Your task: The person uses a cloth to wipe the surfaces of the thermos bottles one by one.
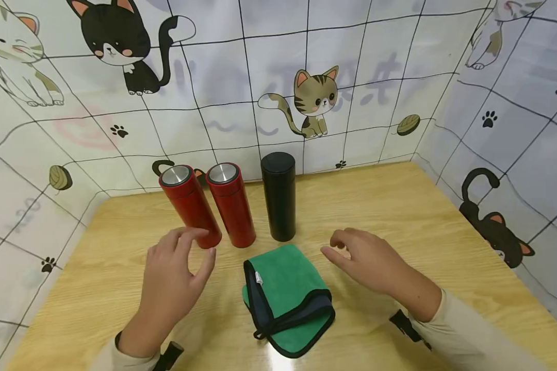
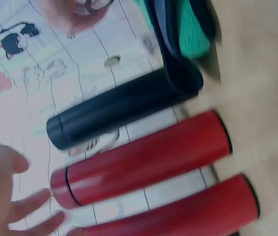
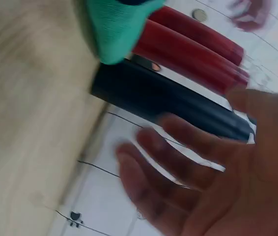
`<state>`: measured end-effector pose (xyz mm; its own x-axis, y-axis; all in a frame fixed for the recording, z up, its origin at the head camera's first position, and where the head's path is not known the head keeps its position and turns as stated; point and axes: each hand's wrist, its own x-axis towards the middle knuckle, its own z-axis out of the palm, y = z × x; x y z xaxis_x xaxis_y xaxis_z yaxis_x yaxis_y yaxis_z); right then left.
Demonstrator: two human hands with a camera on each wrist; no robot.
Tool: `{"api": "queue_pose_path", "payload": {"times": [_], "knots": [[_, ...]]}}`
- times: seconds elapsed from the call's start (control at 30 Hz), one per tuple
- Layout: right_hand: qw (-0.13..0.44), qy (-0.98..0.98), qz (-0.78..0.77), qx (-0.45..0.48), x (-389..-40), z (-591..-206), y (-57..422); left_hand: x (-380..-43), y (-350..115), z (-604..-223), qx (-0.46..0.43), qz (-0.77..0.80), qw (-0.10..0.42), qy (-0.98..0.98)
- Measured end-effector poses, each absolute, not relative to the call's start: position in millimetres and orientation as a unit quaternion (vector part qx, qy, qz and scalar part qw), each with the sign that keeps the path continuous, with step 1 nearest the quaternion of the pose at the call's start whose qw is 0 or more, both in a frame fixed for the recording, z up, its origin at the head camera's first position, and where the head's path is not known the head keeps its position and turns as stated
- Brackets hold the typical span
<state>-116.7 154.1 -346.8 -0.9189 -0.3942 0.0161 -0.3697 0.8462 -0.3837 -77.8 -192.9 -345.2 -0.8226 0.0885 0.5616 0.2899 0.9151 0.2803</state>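
Note:
A folded green cloth (image 1: 290, 281) with dark edging and a small white tag lies on the table between the hands. Behind it stand two red thermos bottles, the left one (image 1: 190, 208) and the middle one (image 1: 232, 206), both with silver-topped lids, and a black thermos bottle (image 1: 279, 198). My left hand (image 1: 171, 278) hovers left of the cloth, thumb and fingers spread apart, holding nothing. To the cloth's right is my right hand (image 1: 371, 260), its fingers loosely bent around nothing. In the right wrist view, the right hand's fingers (image 3: 178, 172) overlap the black bottle.
The wooden table (image 1: 385, 201) runs back to a wall sheet (image 1: 223, 123) printed with cats and grid lines. This sheet also closes off the left and right sides. Dark straps (image 1: 169, 355) sit at both wrists over light sleeves.

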Motion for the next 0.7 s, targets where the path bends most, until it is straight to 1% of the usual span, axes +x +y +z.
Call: {"api": "queue_pose_path", "payload": {"times": [0.07,0.13,0.2,0.27,0.33,0.43,0.53,0.63,0.7], "knots": [[0.085,0.959,-0.179,-0.201,-120,-353,148,-85,-197,-343,-0.111,-0.22,0.351,-0.903],[0.133,0.954,-0.167,-0.211,-124,-360,141,-94,-202,-340,-0.116,-0.256,0.404,-0.87],[0.162,0.947,-0.162,-0.225,-127,-368,132,-103,-207,-338,-0.111,-0.287,0.431,-0.849],[0.179,0.943,-0.158,-0.233,-132,-375,125,-114,-211,-338,-0.099,-0.313,0.436,-0.838],[0.195,0.939,-0.161,-0.235,-137,-380,120,-125,-213,-338,-0.076,-0.346,0.414,-0.838],[0.216,0.929,-0.178,-0.243,-146,-387,117,-142,-215,-338,-0.033,-0.413,0.352,-0.839],[0.243,0.9,-0.228,-0.281,-151,-394,119,-155,-216,-341,0.002,-0.473,0.289,-0.832],[0.262,0.861,-0.287,-0.327,-150,-399,122,-163,-219,-344,0.014,-0.495,0.256,-0.83],[0.268,0.84,-0.329,-0.338,-147,-401,126,-167,-220,-345,0.015,-0.496,0.241,-0.834]]}}
